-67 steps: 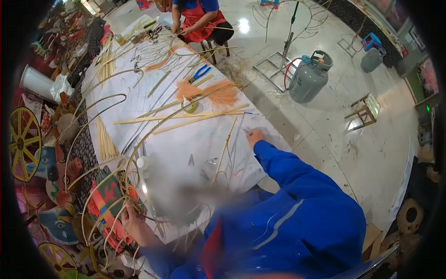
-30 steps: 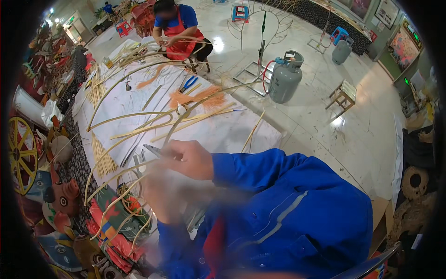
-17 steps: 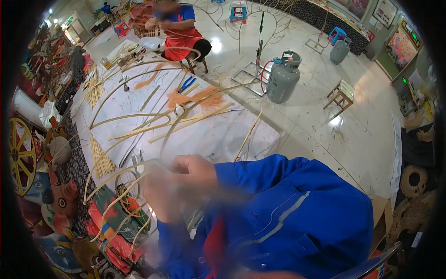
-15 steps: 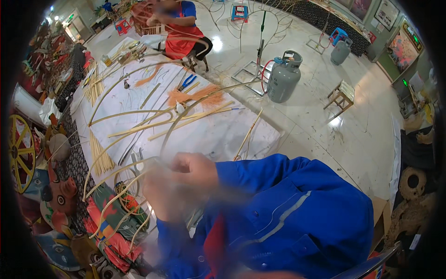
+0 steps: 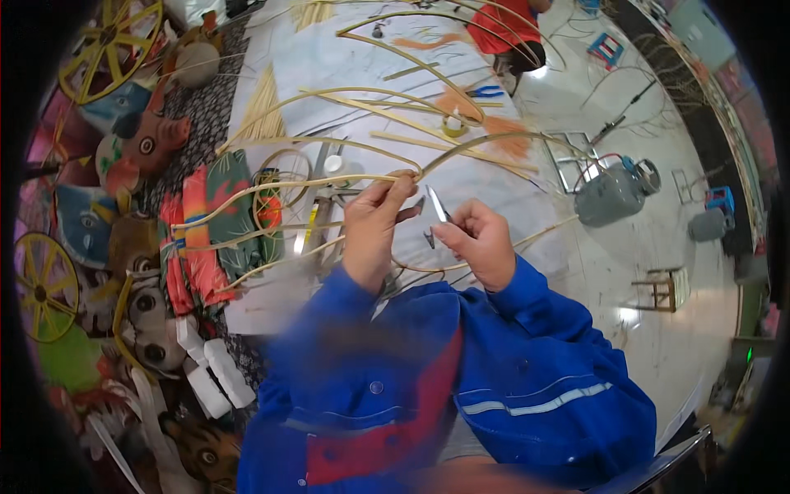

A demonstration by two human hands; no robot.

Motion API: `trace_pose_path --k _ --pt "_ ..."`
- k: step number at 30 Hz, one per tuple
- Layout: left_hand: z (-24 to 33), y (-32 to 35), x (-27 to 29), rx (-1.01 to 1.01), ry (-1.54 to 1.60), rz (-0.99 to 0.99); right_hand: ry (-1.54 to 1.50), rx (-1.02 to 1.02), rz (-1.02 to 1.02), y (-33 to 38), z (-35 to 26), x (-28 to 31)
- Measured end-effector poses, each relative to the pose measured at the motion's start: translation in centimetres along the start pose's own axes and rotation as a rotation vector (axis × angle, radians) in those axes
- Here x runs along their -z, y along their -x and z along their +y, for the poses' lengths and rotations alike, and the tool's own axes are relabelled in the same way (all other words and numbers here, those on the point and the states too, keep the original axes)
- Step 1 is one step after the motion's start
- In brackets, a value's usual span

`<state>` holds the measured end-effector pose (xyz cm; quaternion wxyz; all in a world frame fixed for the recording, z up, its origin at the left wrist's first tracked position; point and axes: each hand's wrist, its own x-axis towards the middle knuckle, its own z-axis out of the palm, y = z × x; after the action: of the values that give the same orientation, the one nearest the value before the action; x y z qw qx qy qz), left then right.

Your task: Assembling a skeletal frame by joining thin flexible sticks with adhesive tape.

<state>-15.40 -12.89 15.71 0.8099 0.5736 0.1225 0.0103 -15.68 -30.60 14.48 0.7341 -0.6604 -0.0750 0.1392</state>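
My left hand [image 5: 374, 226] pinches a joint where several thin bent cane strips [image 5: 284, 186] meet, in front of my chest. The strips arch out from there to the left, and one more curves away to the right. In my right hand [image 5: 481, 240], just beside it, is a small bladed tool [image 5: 436, 202] with a shiny pointed blade; its exact kind is hard to make out. The blade points up, close to the left fingertips. Behind the hands, on the white-covered table [image 5: 378, 74], lie a roll of yellowish tape [image 5: 453, 126] and blue-handled pliers [image 5: 485, 91].
Folded red and green cloth [image 5: 216, 222] lies at the table's left. A bundle of thin sticks [image 5: 262, 111] is behind it. Painted animal heads [image 5: 148, 148] crowd the far left. A grey gas cylinder [image 5: 611, 194] and a wooden stool [image 5: 662, 290] stand right. Another person [image 5: 506, 33] sits beyond.
My view has tipped down and turned, so the scene appears rotated. My hands, close together and blurred before, are now apart, and the bladed tool shows in my right hand.
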Motion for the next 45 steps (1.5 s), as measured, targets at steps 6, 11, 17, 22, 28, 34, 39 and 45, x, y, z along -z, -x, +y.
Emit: trace_pose_path --k 6,11,17,22,28,34,39,45 --pt "-0.6 -0.5 1.0 0.062 0.077 0.027 -0.01 -0.067 0.029 -0.4 0.1 -0.1" --pt "-1.0 -0.5 1.3 0.033 0.117 -0.01 -0.009 0.016 0.056 -0.2 -1.4 0.0" --pt "-2.2 -0.8 1.7 -0.016 0.198 -0.056 -0.266 -0.106 0.065 -1.8 -2.0 0.7" --pt "-2.2 -0.1 2.0 -0.019 0.182 -0.043 -0.364 -0.148 0.132 -4.1 -2.1 1.1" --pt "-3.2 0.6 3.1 -0.049 0.203 0.025 -0.364 -0.211 0.064 -6.7 -1.6 0.9" --pt "-4.7 1.4 3.8 -0.093 0.351 0.153 0.024 -0.228 -0.057 -4.7 -0.5 -0.6" --pt "-5.6 1.2 4.1 -0.128 0.426 0.147 0.312 -0.137 -0.167 -1.5 -1.3 -2.3" --pt "-6.2 1.0 4.4 -0.181 0.465 0.124 0.403 -0.13 -0.144 -1.0 -1.6 -3.8"
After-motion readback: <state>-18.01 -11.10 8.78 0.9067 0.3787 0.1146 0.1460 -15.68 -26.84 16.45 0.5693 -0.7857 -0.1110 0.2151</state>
